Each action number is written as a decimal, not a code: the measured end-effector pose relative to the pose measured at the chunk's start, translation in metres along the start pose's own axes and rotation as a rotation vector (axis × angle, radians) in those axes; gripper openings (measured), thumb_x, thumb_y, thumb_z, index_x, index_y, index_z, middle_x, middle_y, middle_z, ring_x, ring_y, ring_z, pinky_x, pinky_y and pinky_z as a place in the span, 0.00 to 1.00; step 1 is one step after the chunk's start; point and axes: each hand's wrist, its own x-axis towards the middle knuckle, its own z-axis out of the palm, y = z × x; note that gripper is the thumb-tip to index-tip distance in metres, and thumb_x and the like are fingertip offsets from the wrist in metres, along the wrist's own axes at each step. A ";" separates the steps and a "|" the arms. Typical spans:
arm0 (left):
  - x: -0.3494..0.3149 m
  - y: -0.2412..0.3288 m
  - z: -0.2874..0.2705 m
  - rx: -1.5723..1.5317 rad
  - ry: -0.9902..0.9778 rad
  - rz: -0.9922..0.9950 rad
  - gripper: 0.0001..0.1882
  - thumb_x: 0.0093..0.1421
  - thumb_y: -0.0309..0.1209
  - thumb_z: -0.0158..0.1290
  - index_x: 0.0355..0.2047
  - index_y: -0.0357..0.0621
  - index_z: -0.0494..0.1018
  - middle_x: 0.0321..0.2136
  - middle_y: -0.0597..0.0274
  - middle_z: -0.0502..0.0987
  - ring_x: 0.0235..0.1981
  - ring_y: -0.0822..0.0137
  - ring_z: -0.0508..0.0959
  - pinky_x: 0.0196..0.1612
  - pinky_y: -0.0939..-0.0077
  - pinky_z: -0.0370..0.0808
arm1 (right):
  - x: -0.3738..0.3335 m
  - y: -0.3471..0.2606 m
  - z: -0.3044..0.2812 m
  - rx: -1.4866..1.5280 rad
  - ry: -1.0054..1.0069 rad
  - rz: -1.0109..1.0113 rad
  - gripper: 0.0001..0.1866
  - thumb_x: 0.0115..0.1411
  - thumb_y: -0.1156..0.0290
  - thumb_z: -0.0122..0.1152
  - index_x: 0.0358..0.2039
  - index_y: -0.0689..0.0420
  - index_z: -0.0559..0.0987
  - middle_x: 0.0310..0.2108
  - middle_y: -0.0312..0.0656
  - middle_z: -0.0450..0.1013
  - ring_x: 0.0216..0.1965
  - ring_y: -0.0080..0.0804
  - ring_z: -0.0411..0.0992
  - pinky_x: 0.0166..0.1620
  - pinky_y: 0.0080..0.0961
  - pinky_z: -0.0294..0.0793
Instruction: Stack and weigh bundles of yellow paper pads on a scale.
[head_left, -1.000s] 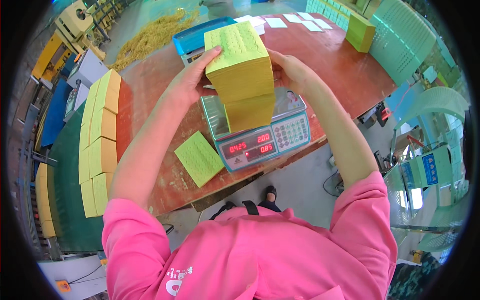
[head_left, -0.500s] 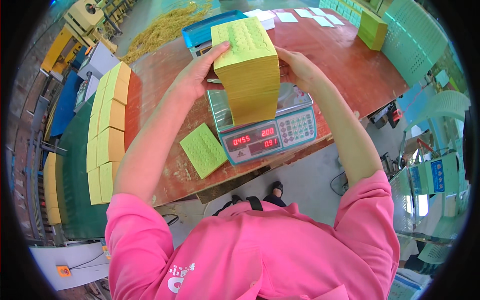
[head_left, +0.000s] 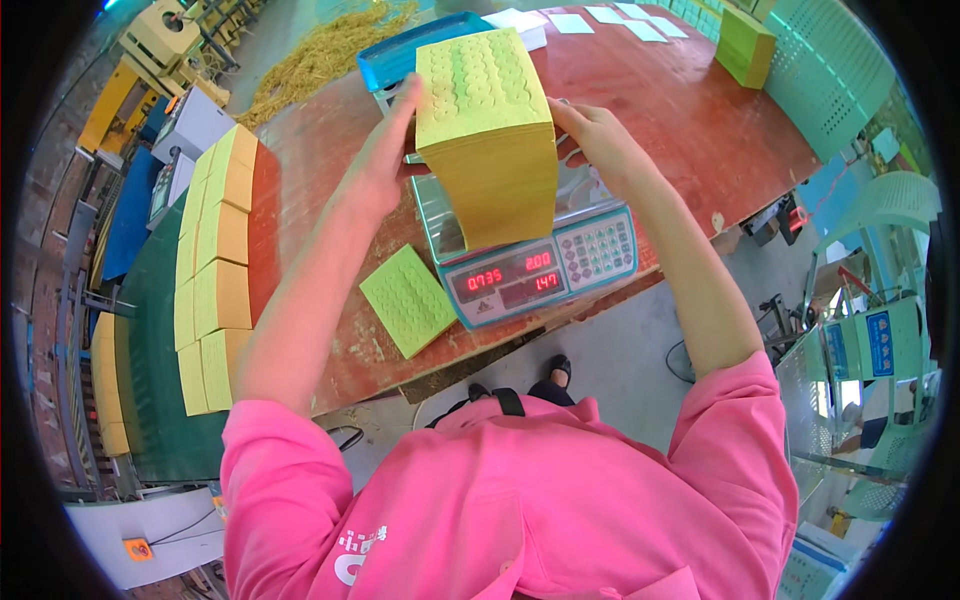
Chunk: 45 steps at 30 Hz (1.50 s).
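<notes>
A tall stack of yellow paper, its top stamped with rows of coin-like rounds, stands on the plate of a digital scale. The stack's upper part leans toward the far left. Along its left side my left hand lies with fingers stretched, thumb side up. My right hand is at the right side, fingers apart and slightly bent, their tips by the top edge. Some fingers of both hands are hidden behind the stack. Left of the scale, a thin pile of the same yellow paper lies on the red table.
Rows of yellow paper blocks stand along the left on a green surface. Behind the scale is a blue tray. White sheets lie at the back, and another yellow block stands at the far right near a green perforated chair back.
My left thumb has come off the top of the stack to its side. My right hand has shifted slightly at the edge. The scale's red digits have changed.
</notes>
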 end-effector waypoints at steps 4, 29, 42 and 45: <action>0.013 -0.038 -0.004 -0.261 0.063 -0.003 0.36 0.66 0.60 0.44 0.64 0.49 0.62 0.60 0.61 0.69 0.60 0.66 0.67 0.61 0.65 0.64 | 0.014 0.025 0.000 0.168 0.085 -0.042 0.32 0.65 0.44 0.50 0.56 0.59 0.74 0.53 0.42 0.72 0.50 0.30 0.70 0.51 0.27 0.68; -0.077 -0.138 -0.006 -0.432 0.653 0.290 0.33 0.69 0.50 0.40 0.68 0.46 0.55 0.67 0.54 0.58 0.68 0.56 0.56 0.66 0.50 0.54 | 0.031 0.097 -0.042 0.244 0.083 -0.252 0.29 0.64 0.73 0.55 0.65 0.57 0.63 0.64 0.44 0.62 0.64 0.36 0.61 0.59 0.31 0.66; -0.261 -0.317 -0.081 1.466 1.128 -0.139 0.28 0.68 0.41 0.43 0.63 0.38 0.63 0.65 0.47 0.62 0.67 0.46 0.58 0.68 0.49 0.52 | -0.062 0.222 -0.099 -1.174 0.340 -0.383 0.21 0.61 0.73 0.52 0.56 0.57 0.73 0.60 0.44 0.68 0.63 0.44 0.62 0.65 0.42 0.58; -0.264 -0.321 -0.080 1.450 1.120 -0.163 0.28 0.68 0.42 0.42 0.63 0.40 0.63 0.65 0.48 0.61 0.68 0.48 0.57 0.68 0.50 0.50 | -0.063 0.226 -0.099 -1.153 0.335 -0.354 0.20 0.63 0.70 0.50 0.57 0.55 0.73 0.61 0.40 0.67 0.65 0.42 0.60 0.67 0.41 0.54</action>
